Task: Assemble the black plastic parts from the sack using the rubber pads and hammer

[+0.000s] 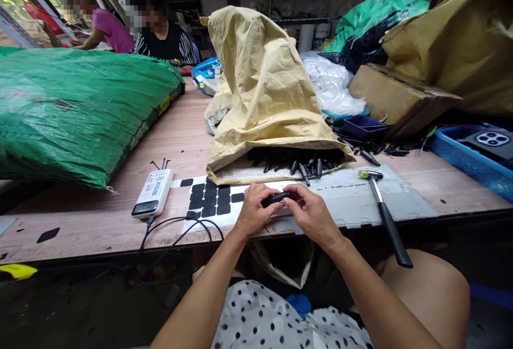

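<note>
A short black tube-shaped piece is held level between my two hands, just above the table's front edge. My left hand closes its thumb and fingers around the left part. At the right end, my right hand pinches the tip. Directly behind them lies the mouth of a tan sack, with many similar black pieces spilling from it. To the left of my hands is a white sheet with black rounded-square stickers. A hammer with a black handle rests on the right, its handle overhanging the edge.
A white power bank with a black cable sits left. A big green sack covers the far left. At right are a blue basket, a cardboard box and loose black parts. Two people sit beyond.
</note>
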The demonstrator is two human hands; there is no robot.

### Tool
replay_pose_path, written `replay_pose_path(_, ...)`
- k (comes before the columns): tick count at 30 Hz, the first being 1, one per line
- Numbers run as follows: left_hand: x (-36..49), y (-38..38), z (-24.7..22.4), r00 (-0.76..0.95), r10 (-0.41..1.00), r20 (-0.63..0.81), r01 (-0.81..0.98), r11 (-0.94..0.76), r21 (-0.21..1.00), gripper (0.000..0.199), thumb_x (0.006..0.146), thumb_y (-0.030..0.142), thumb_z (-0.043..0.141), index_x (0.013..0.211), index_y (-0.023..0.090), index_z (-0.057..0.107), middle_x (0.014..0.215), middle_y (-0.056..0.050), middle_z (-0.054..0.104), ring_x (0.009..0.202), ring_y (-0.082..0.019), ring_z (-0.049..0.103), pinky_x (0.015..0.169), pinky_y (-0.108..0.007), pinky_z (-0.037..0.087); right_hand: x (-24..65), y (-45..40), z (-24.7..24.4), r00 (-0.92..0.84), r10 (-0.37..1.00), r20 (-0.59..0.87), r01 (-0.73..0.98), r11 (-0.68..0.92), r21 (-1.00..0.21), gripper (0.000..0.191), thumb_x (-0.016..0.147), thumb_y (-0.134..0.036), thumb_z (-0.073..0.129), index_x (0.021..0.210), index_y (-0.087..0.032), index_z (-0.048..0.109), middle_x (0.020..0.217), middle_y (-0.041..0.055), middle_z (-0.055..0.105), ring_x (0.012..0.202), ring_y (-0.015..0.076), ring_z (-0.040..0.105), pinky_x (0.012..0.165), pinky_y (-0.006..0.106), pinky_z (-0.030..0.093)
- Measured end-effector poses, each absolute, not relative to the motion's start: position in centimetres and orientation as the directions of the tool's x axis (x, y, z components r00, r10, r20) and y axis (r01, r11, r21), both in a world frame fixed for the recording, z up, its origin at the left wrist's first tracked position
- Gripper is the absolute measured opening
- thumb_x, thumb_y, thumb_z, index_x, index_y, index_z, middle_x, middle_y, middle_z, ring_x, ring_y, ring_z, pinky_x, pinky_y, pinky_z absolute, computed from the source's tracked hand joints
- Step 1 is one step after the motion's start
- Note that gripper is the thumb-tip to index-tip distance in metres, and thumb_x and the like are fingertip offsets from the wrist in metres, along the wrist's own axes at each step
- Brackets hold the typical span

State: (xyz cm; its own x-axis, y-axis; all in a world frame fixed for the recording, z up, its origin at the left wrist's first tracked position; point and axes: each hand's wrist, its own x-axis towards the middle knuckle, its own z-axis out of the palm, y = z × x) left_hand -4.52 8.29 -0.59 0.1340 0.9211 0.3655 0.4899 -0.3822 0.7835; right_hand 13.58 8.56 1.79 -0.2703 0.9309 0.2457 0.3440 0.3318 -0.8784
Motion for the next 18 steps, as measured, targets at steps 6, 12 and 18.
replay_pose_path(6, -4.4, 8.2, -0.2, 0.150, 0.930, 0.336, 0.535, -0.362, 0.763, 0.017, 0.082, 0.026, 0.079, 0.098, 0.022, 0.073, 0.090, -0.002, 0.071, 0.095, -0.023, 0.055, 0.090, -0.037, 0.040, 14.9, 8.9, -0.1, -0.286, 0.953, 0.103, 0.266, 0.183, -0.947, 0.029, 0.084, -0.027, 0.066, 0.112, -0.020, 0.067, 0.095, 0.0038, 0.071, 0.084, 0.0180, 0.064, 0.075, 0.030, 0.052)
replay_pose_path(12, -4.3, 8.3, -0.2, 0.166, 0.938, 0.306, 0.570, -0.344, 0.746, 0.017, 0.082, 0.029, 0.079, 0.096, 0.023, 0.074, 0.089, -0.003, 0.072, 0.093, -0.023, 0.054, 0.089, -0.038, 0.040, 15.4, 9.1, -0.9, -0.313, 0.945, 0.098, 0.282, 0.191, -0.940, 0.028, 0.088, -0.037, 0.065, 0.109, -0.019, 0.068, 0.091, 0.0034, 0.069, 0.080, 0.0174, 0.062, 0.069, 0.029, 0.049)
replay_pose_path(18, -4.3, 8.2, -0.5, 0.151, 0.939, 0.308, 0.562, -0.338, 0.755, 0.028, 0.081, 0.021, 0.077, 0.108, 0.024, 0.072, 0.097, -0.003, 0.070, 0.098, -0.023, 0.055, 0.093, -0.038, 0.041, 15.5, 9.3, -0.7, -0.297, 0.947, 0.124, 0.320, 0.221, -0.921, 0.030, 0.098, -0.044, 0.051, 0.085, -0.020, 0.064, 0.075, 0.0000, 0.061, 0.072, 0.0149, 0.055, 0.068, 0.028, 0.043)
